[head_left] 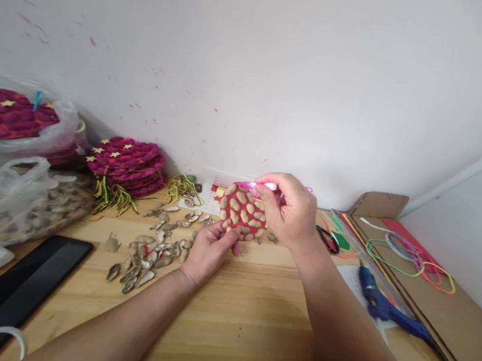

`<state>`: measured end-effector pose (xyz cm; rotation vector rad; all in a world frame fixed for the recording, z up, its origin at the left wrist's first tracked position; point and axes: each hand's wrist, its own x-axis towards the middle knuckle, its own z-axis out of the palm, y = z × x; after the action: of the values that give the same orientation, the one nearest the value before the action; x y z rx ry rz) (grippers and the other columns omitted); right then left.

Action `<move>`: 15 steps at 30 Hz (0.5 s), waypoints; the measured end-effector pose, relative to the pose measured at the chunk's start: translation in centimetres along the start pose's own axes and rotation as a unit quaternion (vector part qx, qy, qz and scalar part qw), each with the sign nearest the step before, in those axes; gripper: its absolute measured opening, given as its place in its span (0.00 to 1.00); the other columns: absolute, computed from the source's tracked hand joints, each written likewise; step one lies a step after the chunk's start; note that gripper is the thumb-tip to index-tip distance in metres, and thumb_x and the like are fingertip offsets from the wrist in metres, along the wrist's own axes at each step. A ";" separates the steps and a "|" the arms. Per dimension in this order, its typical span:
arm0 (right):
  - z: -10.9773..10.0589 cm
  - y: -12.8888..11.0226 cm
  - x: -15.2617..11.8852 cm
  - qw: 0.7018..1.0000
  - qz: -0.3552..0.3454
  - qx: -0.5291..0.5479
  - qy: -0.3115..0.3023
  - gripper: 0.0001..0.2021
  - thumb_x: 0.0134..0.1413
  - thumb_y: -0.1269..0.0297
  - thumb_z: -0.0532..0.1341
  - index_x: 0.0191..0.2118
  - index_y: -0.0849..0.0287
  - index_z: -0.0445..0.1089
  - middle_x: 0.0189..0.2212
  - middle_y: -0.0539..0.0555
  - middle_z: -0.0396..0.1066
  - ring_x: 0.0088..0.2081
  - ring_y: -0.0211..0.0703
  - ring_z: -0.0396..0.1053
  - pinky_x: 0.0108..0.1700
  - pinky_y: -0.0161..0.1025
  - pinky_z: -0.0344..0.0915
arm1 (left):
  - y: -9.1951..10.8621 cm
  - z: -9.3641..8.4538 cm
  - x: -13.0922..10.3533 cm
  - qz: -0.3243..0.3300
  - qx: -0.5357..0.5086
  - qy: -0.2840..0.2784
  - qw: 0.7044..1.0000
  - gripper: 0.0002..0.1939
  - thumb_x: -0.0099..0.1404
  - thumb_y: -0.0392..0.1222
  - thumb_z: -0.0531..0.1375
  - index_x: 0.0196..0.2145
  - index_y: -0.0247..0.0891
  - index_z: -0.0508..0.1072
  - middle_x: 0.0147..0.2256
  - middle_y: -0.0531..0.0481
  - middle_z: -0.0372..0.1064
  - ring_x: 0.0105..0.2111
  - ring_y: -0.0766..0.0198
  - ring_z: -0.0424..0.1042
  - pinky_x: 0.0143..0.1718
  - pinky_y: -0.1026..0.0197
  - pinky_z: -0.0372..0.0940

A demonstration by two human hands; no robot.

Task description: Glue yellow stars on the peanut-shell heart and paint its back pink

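Note:
My left hand [212,249] pinches the lower edge of a round red disc [244,220] between thumb and fingers. Several tan peanut shells [235,205] are fixed on the disc, which is tilted up toward me. A slim pink-and-white stick [269,186] is in the pinched fingers of my right hand [288,211], at the disc's upper edge. Its tip is too blurred to make out, and my right hand hides the disc's right side. Left of the disc, loose opened peanut shells [154,252] lie scattered over the wooden table [243,324].
Stacked dark-pink shell discs with yellow stars [129,162] stand at the back left, beside a clear bag of shells [54,202]. A black tablet-like slab [24,287] lies front left. To the right are black-handled scissors [327,240], a blue glue gun [388,309] and coloured cord [418,262].

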<state>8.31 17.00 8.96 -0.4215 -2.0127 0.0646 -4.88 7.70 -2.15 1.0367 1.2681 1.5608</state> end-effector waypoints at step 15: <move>0.2 0.8 -0.2 1.000 -0.013 -0.014 -0.008 0.04 0.67 0.65 0.64 0.39 0.54 0.77 0.34 0.52 0.81 0.36 0.44 0.77 0.42 0.40 0.72 | 0.2 0.4 0.2 -0.046 -0.082 0.018 0.995 0.21 0.59 0.56 0.68 0.19 0.40 0.72 0.16 0.53 0.66 0.19 0.69 0.49 0.24 0.59 0.44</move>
<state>8.41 17.71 8.45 -0.4139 -2.0372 0.0234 -4.60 7.98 -1.91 0.8393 1.1739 1.5900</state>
